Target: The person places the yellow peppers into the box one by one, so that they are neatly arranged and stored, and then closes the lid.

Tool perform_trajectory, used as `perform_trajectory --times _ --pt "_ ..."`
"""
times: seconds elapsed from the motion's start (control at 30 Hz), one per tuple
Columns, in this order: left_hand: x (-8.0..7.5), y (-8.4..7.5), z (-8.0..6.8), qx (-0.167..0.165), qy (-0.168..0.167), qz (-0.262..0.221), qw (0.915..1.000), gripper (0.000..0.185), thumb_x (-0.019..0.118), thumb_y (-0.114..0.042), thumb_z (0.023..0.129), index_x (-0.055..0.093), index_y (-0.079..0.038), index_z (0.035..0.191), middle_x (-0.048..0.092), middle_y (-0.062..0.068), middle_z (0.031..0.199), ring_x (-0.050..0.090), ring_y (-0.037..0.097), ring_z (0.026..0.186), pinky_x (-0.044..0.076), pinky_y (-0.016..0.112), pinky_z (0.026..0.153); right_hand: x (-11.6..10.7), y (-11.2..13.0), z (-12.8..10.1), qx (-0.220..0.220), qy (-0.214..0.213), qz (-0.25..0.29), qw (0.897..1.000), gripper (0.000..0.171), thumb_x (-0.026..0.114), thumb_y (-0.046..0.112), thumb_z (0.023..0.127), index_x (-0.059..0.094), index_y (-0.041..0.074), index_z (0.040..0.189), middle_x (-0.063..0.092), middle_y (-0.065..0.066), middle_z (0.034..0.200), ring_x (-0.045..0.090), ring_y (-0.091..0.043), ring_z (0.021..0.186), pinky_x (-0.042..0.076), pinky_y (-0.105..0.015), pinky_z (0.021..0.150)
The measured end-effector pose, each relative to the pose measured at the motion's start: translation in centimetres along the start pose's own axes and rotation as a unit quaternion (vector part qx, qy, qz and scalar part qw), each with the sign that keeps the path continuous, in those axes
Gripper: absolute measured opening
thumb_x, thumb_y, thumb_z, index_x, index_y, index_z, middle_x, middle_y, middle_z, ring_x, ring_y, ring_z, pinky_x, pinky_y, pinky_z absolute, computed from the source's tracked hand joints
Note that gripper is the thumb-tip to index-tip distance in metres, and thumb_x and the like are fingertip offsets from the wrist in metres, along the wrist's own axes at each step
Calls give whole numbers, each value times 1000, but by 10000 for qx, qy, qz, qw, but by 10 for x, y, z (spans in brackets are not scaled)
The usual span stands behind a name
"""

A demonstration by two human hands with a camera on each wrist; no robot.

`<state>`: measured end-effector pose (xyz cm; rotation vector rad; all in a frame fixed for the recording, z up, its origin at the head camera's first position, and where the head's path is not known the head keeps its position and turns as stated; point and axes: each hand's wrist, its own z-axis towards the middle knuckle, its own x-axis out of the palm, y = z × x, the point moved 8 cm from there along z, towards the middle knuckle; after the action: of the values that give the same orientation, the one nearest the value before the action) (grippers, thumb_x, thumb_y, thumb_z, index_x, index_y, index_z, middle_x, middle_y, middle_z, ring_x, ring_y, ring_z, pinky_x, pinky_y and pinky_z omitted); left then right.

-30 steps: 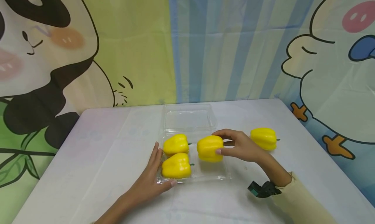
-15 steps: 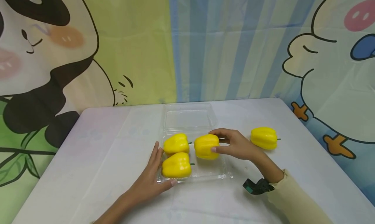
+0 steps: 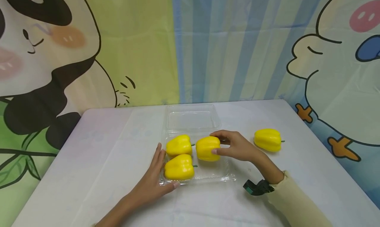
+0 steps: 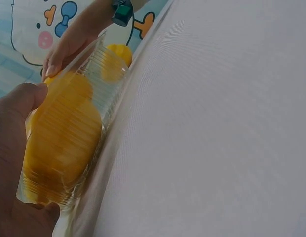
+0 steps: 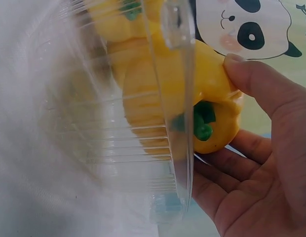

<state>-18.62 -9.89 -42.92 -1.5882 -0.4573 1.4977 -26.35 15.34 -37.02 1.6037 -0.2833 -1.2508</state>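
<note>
My right hand [image 3: 236, 148] grips a yellow bell pepper [image 3: 207, 149] from its right side, thumb in front and fingers behind. This pepper is in the right half of a clear plastic clamshell box [image 3: 215, 178]. Its green stem [image 5: 203, 121] points toward the palm in the right wrist view. Two more yellow peppers, a rear one [image 3: 178, 145] and a front one [image 3: 179, 167], lie side by side in the box's left half. My left hand [image 3: 152, 177] rests against the box's left front corner, fingers extended along the side and thumb [image 4: 32, 96] at the front rim.
Another yellow bell pepper [image 3: 268, 140] lies on the white-covered table [image 3: 112, 148], right of the box. The box's hinged lid [image 3: 191, 120] lies folded back behind it. A cartoon-printed curtain [image 3: 142, 49] hangs beyond the table's far edge.
My right hand has moved the pepper slightly left inside the box, toward the other two. The left hand has stayed at the box's corner.
</note>
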Motion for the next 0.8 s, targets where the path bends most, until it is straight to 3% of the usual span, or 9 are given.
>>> perform_trajectory --times 0.47,0.8 --pt "1 1 0 79 -5 40 10000 115 76 -52 79 4 -7 156 -14 0 162 18 30 144 25 53 108 9 3 1 -70 413 -54 9991 49 77 25 84 59 6 125 61 -3 123 58 -19 111 47 -32 98" --pt "0 2 0 -88 27 -80 9999 116 77 -53 77 4 -10 157 -17 -13 160 15 25 144 23 53 110 12 1 -2 -164 559 -184 9981 48 78 28 84 60 7 124 62 -2 121 59 -18 111 46 -39 99"
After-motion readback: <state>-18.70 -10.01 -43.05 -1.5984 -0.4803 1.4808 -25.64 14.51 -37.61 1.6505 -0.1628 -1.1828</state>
